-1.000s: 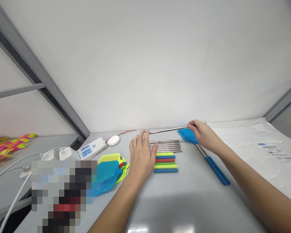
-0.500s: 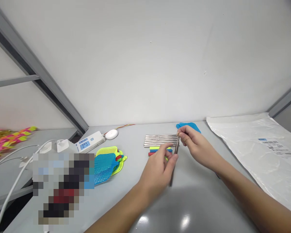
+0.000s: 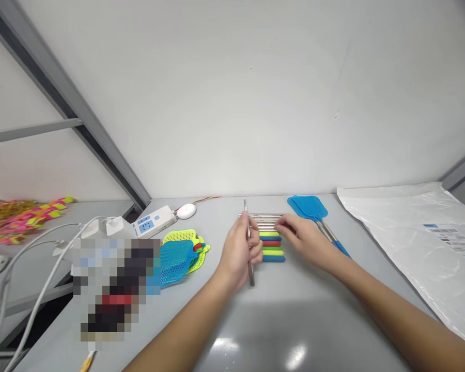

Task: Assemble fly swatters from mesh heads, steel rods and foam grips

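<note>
My left hand [image 3: 238, 252] is closed around a thin metal rod [image 3: 250, 243], which stands nearly upright over the grey table [image 3: 294, 320]. My right hand [image 3: 300, 238] reaches over a stack of coloured foam grips [image 3: 272, 247], its fingers curled above them; whether it holds one I cannot tell. Behind the grips lies a row of several metal rods [image 3: 265, 218]. Two blue fly swatters [image 3: 310, 207] with blue handles lie just right of my right hand.
A pile of mesh swatter heads [image 3: 180, 256] in blue, yellow and green lies left of my left hand. A white power strip [image 3: 153, 222] and cables sit at the back left. A clear plastic bag [image 3: 422, 243] covers the right side. A white wall stands close behind.
The metal rod passed from my right hand to my left, which now holds it upright. My right hand let go and moved over the coloured grips.
</note>
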`<state>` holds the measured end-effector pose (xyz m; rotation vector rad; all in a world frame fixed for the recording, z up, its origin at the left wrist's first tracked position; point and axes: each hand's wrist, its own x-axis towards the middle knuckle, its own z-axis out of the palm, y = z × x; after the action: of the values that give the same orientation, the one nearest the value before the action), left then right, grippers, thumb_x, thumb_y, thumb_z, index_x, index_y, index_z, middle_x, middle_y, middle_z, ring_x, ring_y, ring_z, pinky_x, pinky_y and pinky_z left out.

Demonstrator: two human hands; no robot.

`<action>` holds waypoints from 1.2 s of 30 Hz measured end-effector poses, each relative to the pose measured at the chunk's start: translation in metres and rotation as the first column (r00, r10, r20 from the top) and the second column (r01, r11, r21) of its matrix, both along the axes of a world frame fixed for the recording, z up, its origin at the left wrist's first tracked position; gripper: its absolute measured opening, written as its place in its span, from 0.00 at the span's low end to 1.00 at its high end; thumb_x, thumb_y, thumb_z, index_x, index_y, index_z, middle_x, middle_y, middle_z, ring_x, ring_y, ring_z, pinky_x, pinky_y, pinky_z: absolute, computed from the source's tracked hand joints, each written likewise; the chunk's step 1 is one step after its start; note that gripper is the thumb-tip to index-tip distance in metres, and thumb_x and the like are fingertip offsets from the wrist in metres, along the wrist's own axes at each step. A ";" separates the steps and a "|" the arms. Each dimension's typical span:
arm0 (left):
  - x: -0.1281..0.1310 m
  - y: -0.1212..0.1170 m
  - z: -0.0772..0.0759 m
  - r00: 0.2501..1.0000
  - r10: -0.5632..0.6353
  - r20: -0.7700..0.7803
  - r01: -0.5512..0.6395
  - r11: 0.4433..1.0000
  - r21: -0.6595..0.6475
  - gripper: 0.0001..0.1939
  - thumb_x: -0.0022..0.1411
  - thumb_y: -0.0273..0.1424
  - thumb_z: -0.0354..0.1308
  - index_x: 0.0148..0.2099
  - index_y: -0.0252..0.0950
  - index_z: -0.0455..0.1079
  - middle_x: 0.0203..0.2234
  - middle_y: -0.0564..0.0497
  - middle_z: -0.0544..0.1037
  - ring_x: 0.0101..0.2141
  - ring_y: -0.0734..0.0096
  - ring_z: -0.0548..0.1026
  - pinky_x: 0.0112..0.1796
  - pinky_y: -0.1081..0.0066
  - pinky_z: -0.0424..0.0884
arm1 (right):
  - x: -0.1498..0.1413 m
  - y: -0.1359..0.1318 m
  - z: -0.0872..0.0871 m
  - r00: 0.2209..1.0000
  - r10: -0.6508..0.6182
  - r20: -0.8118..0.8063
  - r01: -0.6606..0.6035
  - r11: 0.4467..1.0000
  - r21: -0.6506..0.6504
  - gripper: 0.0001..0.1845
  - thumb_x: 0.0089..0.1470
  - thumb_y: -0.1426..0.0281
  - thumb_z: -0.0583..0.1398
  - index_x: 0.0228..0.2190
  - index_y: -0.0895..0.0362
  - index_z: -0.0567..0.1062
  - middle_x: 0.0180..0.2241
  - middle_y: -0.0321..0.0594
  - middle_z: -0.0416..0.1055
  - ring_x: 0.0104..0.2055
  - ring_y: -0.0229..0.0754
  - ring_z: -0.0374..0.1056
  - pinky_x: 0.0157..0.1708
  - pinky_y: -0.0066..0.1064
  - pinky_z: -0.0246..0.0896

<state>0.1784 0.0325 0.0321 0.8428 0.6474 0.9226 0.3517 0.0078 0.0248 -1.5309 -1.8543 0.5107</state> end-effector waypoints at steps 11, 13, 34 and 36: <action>-0.016 0.032 -0.008 0.969 0.128 0.211 -0.085 0.976 -0.202 0.21 0.60 0.47 0.52 0.26 0.37 0.53 0.12 0.63 0.48 0.10 0.84 0.47 0.11 0.80 0.45 | -0.003 0.001 -0.016 0.891 0.040 0.453 -0.057 0.998 0.025 0.11 0.62 0.68 0.52 0.41 0.55 0.73 0.39 0.43 0.67 0.39 0.44 0.65 0.38 0.35 0.58; -0.017 0.033 -0.008 0.964 0.162 0.210 -0.118 0.971 -0.207 0.19 0.60 0.45 0.52 0.26 0.37 0.55 0.13 0.63 0.49 0.10 0.84 0.47 0.12 0.80 0.45 | -0.004 0.001 -0.016 0.890 0.030 0.456 -0.050 0.998 0.032 0.12 0.63 0.68 0.51 0.42 0.55 0.73 0.40 0.44 0.67 0.40 0.45 0.65 0.39 0.36 0.58; -0.018 0.047 -0.025 0.950 0.308 0.050 -0.270 0.891 -0.365 0.13 0.61 0.37 0.49 0.27 0.37 0.56 0.14 0.62 0.48 0.10 0.83 0.45 0.12 0.78 0.43 | 0.013 0.004 -0.011 0.860 0.046 0.509 -0.044 0.999 -0.016 0.11 0.61 0.69 0.52 0.36 0.53 0.75 0.39 0.40 0.69 0.37 0.42 0.66 0.34 0.33 0.53; -0.016 0.045 -0.026 0.953 0.299 0.051 -0.260 0.892 -0.369 0.13 0.60 0.37 0.49 0.27 0.37 0.55 0.14 0.62 0.48 0.10 0.83 0.46 0.12 0.78 0.43 | 0.013 0.004 -0.010 0.851 0.063 0.522 -0.061 0.998 -0.022 0.11 0.61 0.69 0.52 0.35 0.53 0.75 0.39 0.41 0.69 0.37 0.42 0.66 0.34 0.33 0.53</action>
<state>0.1623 0.0777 0.0058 0.3736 0.8284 1.0605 0.3648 0.0117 0.0146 -1.7375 -2.3150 0.1209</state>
